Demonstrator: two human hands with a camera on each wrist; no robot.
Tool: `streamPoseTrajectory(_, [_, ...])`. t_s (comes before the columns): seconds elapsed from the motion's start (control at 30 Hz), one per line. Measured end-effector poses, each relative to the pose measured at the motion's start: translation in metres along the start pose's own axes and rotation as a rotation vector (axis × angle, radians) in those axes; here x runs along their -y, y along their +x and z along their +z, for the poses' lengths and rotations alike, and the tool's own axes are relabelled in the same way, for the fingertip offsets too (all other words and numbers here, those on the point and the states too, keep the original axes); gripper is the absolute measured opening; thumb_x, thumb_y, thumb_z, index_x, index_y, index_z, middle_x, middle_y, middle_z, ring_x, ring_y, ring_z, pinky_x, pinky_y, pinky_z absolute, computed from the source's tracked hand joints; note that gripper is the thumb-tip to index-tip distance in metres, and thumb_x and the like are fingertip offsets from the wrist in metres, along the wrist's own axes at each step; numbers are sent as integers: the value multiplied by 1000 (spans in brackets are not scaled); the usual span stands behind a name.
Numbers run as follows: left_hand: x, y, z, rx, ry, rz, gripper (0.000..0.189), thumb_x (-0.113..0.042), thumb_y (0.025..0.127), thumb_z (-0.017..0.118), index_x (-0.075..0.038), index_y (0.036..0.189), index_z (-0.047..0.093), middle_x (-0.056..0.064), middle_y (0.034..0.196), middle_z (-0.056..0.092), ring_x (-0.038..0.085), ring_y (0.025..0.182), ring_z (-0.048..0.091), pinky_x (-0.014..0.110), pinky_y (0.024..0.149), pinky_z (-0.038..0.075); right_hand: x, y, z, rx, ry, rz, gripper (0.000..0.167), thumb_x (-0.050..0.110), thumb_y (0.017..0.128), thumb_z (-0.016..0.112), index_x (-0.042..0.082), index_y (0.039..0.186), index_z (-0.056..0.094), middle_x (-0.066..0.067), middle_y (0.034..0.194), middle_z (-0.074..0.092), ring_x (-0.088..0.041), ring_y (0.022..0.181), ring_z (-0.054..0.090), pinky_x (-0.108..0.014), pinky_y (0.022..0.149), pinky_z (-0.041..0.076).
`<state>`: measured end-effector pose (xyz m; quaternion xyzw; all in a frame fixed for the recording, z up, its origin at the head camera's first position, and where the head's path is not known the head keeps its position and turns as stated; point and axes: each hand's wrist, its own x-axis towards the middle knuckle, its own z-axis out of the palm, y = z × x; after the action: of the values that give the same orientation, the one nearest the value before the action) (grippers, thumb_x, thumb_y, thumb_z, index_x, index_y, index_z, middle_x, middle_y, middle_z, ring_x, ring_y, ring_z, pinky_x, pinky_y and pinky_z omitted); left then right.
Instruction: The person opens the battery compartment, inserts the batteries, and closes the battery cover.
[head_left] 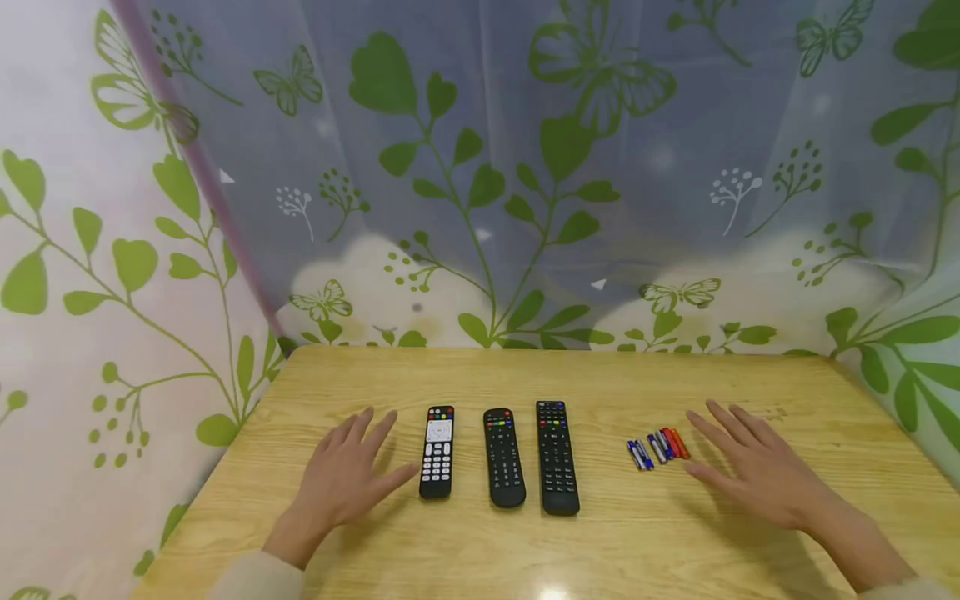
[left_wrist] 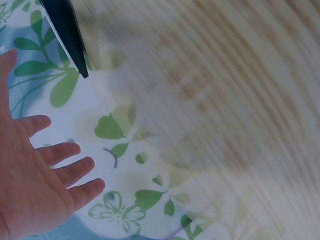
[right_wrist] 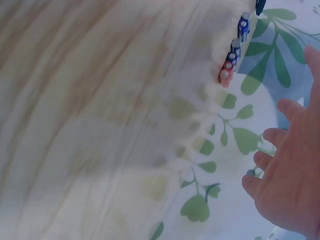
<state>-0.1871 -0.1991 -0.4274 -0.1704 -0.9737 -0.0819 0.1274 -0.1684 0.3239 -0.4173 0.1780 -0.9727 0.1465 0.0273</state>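
Beside the white-buttoned remote [head_left: 437, 458], the left hand [head_left: 347, 471] spreads its fingers wide; near the red and blue batteries [head_left: 660, 447], the right hand [head_left: 761, 473] spreads likewise.

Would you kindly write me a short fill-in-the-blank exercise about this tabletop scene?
1. The table holds exactly ____ remotes.
2. The remote nearest the left hand has number buttons coloured ____.
3. The small coloured cylinders nearest the right hand are ____.

Missing words: three; white; batteries.
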Motion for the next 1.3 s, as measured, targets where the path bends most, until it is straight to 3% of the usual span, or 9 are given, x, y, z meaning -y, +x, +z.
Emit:
streamPoseTrajectory(0.23, [-12,6,5,34,-13,-24,81,-70,85,50,-14,144,44,21,141,43,43,125,42,61,97,38,19,12,5,27,49,-8,69,53,95,49,20,152,27,-16,157,14,-47,138,10,-69,103,12])
streamPoseTrajectory(0.6, [-19,12,8,74,-34,-53,82,-72,86,45,-15,145,42,20,143,42,43,125,42,61,97,38,57,40,21,5,0,-87,70,59,95,45,19,150,32,-13,156,19,-42,140,14,-63,107,16])
streamPoseTrajectory(0.87, [-30,18,15,108,-44,-86,79,-67,86,50,-13,143,44,19,142,42,41,126,41,60,98,36,82,56,32,-24,-1,-149,68,58,95,44,19,150,33,-11,156,21,-40,140,17,-63,106,23])
streamPoseTrajectory(1.3, [-50,27,23,122,-90,-180,76,-57,90,55,-3,141,43,21,135,48,41,116,50,54,86,48,124,85,52,26,3,-223,71,65,93,39,25,151,29,-5,157,17,-34,142,15,-58,110,19])
